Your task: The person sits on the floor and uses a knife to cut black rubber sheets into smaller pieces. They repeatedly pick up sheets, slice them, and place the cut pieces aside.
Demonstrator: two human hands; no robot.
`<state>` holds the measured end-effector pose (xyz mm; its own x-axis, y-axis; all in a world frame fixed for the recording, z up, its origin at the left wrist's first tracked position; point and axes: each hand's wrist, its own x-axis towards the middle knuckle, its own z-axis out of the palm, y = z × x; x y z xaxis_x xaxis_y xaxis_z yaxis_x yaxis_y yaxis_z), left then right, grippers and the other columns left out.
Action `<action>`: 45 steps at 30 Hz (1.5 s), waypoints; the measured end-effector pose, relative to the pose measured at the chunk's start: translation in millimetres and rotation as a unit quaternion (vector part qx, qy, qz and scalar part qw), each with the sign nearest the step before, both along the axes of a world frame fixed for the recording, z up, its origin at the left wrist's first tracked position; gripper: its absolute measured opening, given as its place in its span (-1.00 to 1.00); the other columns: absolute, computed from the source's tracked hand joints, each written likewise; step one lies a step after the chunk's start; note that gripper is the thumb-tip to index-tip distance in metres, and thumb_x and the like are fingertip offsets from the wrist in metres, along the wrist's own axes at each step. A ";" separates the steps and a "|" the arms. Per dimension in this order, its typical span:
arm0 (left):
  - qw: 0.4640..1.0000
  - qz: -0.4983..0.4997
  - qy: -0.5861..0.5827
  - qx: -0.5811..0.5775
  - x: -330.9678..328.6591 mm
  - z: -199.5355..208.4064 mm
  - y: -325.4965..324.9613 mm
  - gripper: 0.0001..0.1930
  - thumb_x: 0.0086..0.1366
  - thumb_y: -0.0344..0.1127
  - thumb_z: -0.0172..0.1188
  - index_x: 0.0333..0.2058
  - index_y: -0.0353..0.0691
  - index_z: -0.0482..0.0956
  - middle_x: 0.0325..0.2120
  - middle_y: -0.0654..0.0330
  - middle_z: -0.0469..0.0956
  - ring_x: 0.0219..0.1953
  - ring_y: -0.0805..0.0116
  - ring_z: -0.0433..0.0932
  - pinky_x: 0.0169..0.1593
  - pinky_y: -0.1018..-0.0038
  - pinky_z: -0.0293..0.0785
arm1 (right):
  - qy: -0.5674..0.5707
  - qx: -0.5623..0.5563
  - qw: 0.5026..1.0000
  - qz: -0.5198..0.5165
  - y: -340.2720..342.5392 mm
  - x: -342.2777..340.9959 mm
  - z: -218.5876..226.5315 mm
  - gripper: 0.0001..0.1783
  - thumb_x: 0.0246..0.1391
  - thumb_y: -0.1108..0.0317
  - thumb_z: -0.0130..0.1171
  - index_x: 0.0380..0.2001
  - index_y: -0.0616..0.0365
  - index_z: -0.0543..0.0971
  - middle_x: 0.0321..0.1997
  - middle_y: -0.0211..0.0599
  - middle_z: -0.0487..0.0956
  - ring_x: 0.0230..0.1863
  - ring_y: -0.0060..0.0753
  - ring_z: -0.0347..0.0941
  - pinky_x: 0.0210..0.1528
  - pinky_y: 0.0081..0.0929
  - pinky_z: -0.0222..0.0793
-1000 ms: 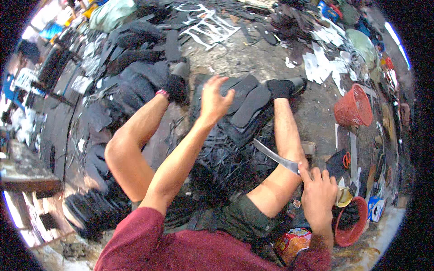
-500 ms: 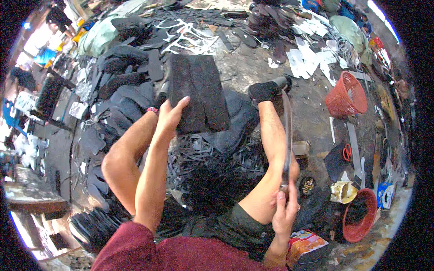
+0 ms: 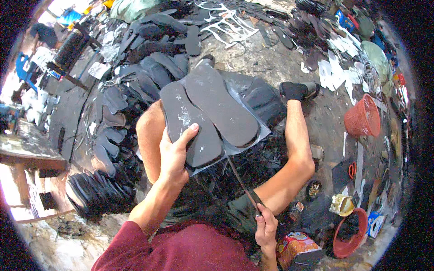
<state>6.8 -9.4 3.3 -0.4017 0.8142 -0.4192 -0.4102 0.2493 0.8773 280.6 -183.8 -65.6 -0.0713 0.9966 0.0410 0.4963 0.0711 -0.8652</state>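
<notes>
My left hand point(image 3: 174, 156) grips a dark sheet point(image 3: 263, 133) by its near left side, thumb on top and fingers underneath. Two grey shoe soles point(image 3: 219, 104) lie side by side on that sheet, the left one marked with pale smudges. Low at the right, my right hand point(image 3: 266, 226) is closed round the handle of a long, thin knife point(image 3: 239, 176). Its blade slants up and left, and the tip meets the sheet's near edge at the gap between the soles. Whether it has cut in, I cannot tell.
Dark scraps point(image 3: 244, 158) heap between my legs. Cut soles point(image 3: 158, 72) pile up on the left, with a stack point(image 3: 97, 192) nearer me. On the right are a red mesh basket point(image 3: 363, 116), red-handled scissors point(image 3: 352, 170) and a red tub point(image 3: 339, 246). White cut-out sheeting point(image 3: 230, 27) lies ahead.
The sheet has come closer and turned, so the soles on it now show plainly. The knife has swung from upright at the right over to the sheet's near edge. The whole view has shifted.
</notes>
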 end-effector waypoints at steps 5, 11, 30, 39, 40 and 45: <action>1.000 -0.005 0.024 0.010 8.9 -6.7 -17.6 -0.43 0.18 -0.33 0.36 0.14 -0.28 0.38 -0.09 0.17 0.56 -0.11 0.34 0.56 -0.01 0.40 0.50 | -0.042 0.032 0.999 0.001 28.4 -34.7 -11.0 -0.60 0.21 0.42 0.06 0.12 0.12 0.52 -0.37 -0.09 0.52 -0.42 -0.04 0.49 -0.38 -0.21 0.39; 0.999 -0.048 0.012 0.008 1.0 -8.2 -21.6 -0.35 0.10 -0.37 0.43 0.15 -0.29 0.34 -0.09 0.13 0.55 -0.07 0.34 0.56 0.02 0.39 0.52 | -0.016 0.035 0.999 0.033 80.0 -59.6 -29.5 -0.70 0.17 0.45 0.06 -0.02 0.13 0.56 -0.32 -0.04 0.54 -0.37 0.08 0.51 -0.36 -0.16 0.41; 0.992 -0.122 0.018 -0.020 -2.5 -18.8 -31.3 -0.14 0.00 -0.30 0.49 0.25 -0.32 0.23 0.00 0.07 0.51 0.03 0.24 0.51 0.15 0.36 0.42 | 0.290 -0.061 0.954 0.045 161.2 -119.7 -58.2 -0.68 0.33 0.13 -0.12 -0.16 0.16 0.47 -0.33 -0.27 0.42 -0.34 -0.25 0.30 -0.23 -0.24 0.32; 0.997 -0.046 -0.056 0.025 7.9 -26.6 -28.9 -0.53 0.22 -0.44 0.32 0.10 -0.26 0.44 -0.14 0.23 0.58 -0.09 0.42 0.53 0.05 0.44 0.44 | 0.374 -0.068 0.920 0.091 237.0 -133.4 11.8 -0.43 0.23 0.13 0.11 0.18 0.22 0.26 -0.08 -0.30 0.41 -0.12 -0.42 0.30 -0.01 -0.38 0.28; 0.996 -0.048 -0.053 0.052 4.7 -31.2 -31.7 -0.51 0.17 -0.46 0.35 0.08 -0.27 0.45 -0.14 0.22 0.58 -0.08 0.41 0.53 0.06 0.43 0.43 | 0.400 -0.061 0.908 0.104 220.6 -125.5 28.6 -0.13 0.10 0.16 0.33 0.37 0.24 0.19 0.14 -0.28 0.49 0.08 -0.46 0.41 0.15 -0.42 0.33; 0.989 -0.082 0.011 0.120 -13.0 -16.6 -34.7 -0.44 0.18 -0.35 0.36 0.16 -0.24 0.41 -0.09 0.19 0.57 -0.06 0.38 0.55 0.07 0.43 0.43 | 0.294 -0.074 0.940 0.157 132.9 -89.6 28.3 -0.01 -0.10 0.42 0.48 0.38 0.22 0.18 -0.05 -0.36 0.54 -0.02 -0.52 0.44 0.15 -0.52 0.30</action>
<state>-6.2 -44.1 -13.3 -0.2622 0.9445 -0.1976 -0.3615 0.0937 0.9277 191.0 -50.8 -37.3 -0.3710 0.9282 0.0287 -0.0968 -0.0079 -0.9953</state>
